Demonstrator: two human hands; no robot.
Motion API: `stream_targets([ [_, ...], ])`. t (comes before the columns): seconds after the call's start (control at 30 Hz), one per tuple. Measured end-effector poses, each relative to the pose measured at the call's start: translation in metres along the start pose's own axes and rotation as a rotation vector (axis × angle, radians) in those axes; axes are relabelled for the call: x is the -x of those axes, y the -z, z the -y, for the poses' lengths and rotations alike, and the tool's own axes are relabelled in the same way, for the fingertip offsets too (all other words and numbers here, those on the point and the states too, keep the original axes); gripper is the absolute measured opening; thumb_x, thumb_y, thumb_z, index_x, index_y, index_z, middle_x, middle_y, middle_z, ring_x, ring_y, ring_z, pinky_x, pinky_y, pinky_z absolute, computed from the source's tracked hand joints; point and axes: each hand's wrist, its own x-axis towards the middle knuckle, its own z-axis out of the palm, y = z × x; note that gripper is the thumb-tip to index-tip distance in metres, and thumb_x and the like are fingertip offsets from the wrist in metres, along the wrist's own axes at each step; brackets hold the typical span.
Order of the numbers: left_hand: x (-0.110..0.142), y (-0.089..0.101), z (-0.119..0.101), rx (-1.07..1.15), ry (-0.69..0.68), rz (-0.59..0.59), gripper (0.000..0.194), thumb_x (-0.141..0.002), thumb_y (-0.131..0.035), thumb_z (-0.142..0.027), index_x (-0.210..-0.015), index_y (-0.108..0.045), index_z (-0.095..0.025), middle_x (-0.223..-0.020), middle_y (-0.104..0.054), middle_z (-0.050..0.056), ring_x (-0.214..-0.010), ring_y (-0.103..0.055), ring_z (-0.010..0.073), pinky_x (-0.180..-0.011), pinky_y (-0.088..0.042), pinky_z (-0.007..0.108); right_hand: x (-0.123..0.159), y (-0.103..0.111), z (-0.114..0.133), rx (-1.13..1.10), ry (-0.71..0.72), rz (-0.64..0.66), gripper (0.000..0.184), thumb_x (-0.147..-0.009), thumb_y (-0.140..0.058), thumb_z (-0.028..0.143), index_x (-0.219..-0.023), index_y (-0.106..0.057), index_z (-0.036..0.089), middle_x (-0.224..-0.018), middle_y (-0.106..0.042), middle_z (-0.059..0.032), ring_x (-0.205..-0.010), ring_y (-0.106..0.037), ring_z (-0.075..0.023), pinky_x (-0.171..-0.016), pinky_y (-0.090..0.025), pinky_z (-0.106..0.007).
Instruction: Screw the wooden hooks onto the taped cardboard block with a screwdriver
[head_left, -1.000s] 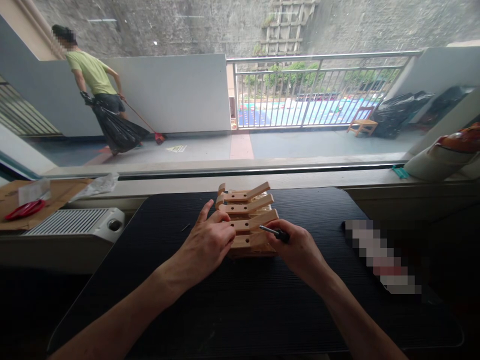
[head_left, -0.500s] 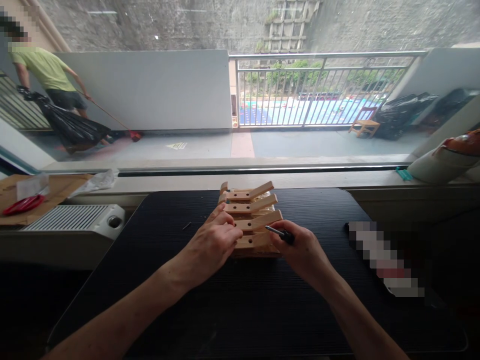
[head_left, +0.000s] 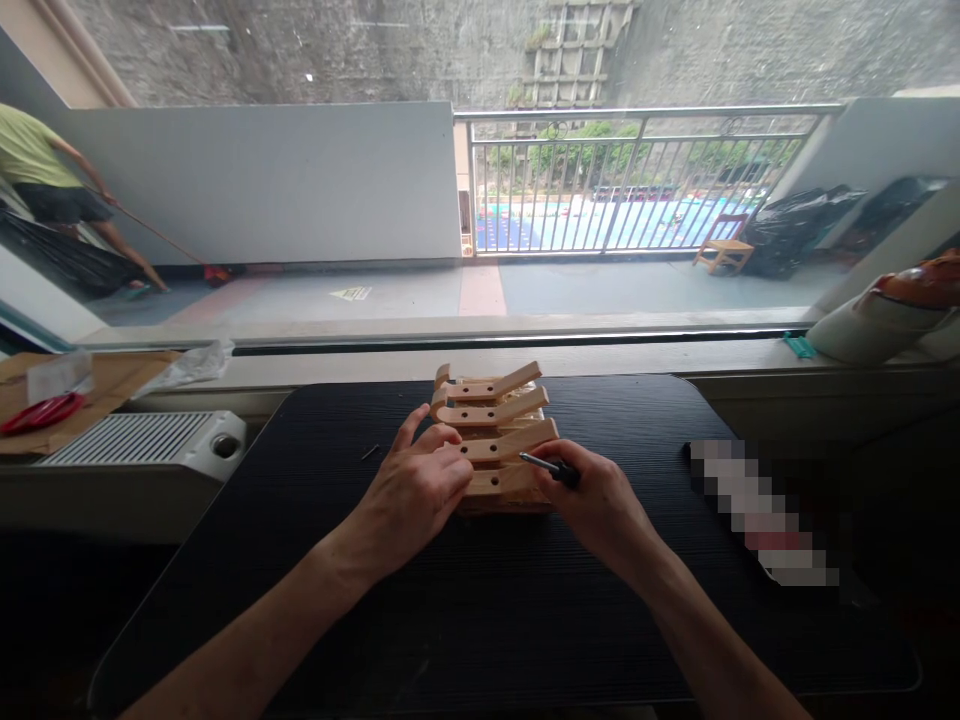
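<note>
Several pale wooden hooks (head_left: 510, 440) with dark screw holes lie in rows on a base that looks wrapped in clear plastic. My left hand (head_left: 424, 475) is at their left ends. Its thumb and bent fingers grip the end of one of the nearer hooks, while the index finger is raised apart. My right hand (head_left: 600, 490) is closed around the black handle of a screwdriver (head_left: 551, 467). The metal tip points left, over the nearer hooks and short of their holes. What the right fingertips touch beneath is hidden. A small dark screw (head_left: 370, 452) lies on the table left of the hooks.
The black table (head_left: 337, 620) stands against the window sill. A blurred-out object (head_left: 765, 520) lies at its right. Red-handled scissors (head_left: 45, 412) rest on cardboard beside a white slotted unit (head_left: 150, 437). Outside the window, a person (head_left: 52, 190) holds a long-handled tool and a black bag.
My left fingers have drawn slightly left, uncovering a hole in one hook, and the index finger has lifted. The screwdriver shifted slightly left. Outside, the person moved left.
</note>
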Motion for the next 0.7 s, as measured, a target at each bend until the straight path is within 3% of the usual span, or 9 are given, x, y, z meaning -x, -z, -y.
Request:
stream_targets([
  [0.17,0.0019,-0.0020,0.0011,0.058,-0.008,0.025,0.016,-0.086,-0.047,-0.016,-0.076,-0.060,-0.018,-0.083,-0.064,0.001,-0.096,-0.053,0.0156,-0.109,-0.027,0.042,0.0004,-0.0003,0.0000,-0.004,0.025,-0.001,0.022,-0.075,-0.052,0.028,-0.091,-0.065,0.023,-0.075,-0.067,0.0011,-0.065,-0.059,-0.0141,-0.061,-0.041,-0.024],
  [0.37,0.0055,-0.0016,0.0026,0.091,-0.018,0.000,0.016,-0.086,-0.047,-0.015,-0.078,-0.061,-0.019,-0.084,-0.066,-0.001,-0.110,-0.050,0.0179,-0.111,-0.017,0.047,-0.0012,-0.0011,0.0003,0.010,0.012,-0.005,0.023,-0.074,-0.053,0.028,-0.093,-0.065,0.024,-0.079,-0.068,0.0009,-0.070,-0.060,-0.0145,-0.066,-0.043,-0.025],
  [0.7,0.0048,-0.0018,0.0037,0.072,-0.021,0.010,0.016,-0.087,-0.045,-0.017,-0.079,-0.059,-0.019,-0.088,-0.065,0.001,-0.110,-0.050,0.0179,-0.112,-0.016,0.047,0.0020,0.0006,0.0065,0.095,-0.021,-0.001,0.024,-0.074,-0.054,0.030,-0.094,-0.064,0.025,-0.079,-0.069,0.0001,-0.071,-0.062,-0.0170,-0.067,-0.044,-0.027],
])
